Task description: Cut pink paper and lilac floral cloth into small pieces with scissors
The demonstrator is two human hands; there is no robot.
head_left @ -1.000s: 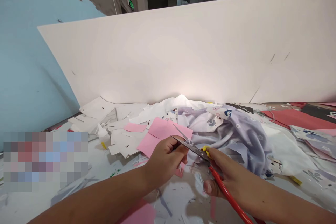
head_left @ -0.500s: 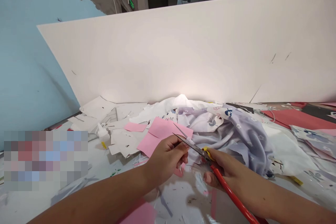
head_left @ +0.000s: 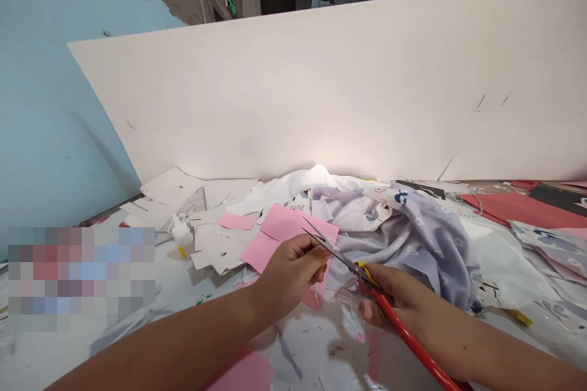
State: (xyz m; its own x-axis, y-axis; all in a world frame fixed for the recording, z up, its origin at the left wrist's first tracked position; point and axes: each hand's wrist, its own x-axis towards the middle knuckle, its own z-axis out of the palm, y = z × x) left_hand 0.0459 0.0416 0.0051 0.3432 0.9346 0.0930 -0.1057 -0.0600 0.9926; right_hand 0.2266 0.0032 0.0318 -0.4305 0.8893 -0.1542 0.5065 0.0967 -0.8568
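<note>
My right hand (head_left: 397, 299) grips a pair of scissors (head_left: 353, 266) with long red handles and a yellow part near the pivot. The scissor blades are slightly apart and point up and left, just over the fingertips of my left hand (head_left: 296, 269). That left hand is closed in a pinch. A small whitish scrap (head_left: 334, 245) shows by its fingertips and the blades, but what the fingers hold is mostly hidden. Behind the hands lie pink paper sheets (head_left: 279, 229) and a crumpled lilac floral cloth (head_left: 408, 226).
A glue bottle (head_left: 181, 232) with a white nozzle stands at left, beside cut white card pieces (head_left: 220, 247). Red paper (head_left: 518, 208) lies at right. A tall white board (head_left: 298, 91) closes off the back. Scraps litter the white tabletop (head_left: 339, 342).
The scissor blades have closed a little, and the right hand has shifted slightly right and down. The left hand stays almost in place.
</note>
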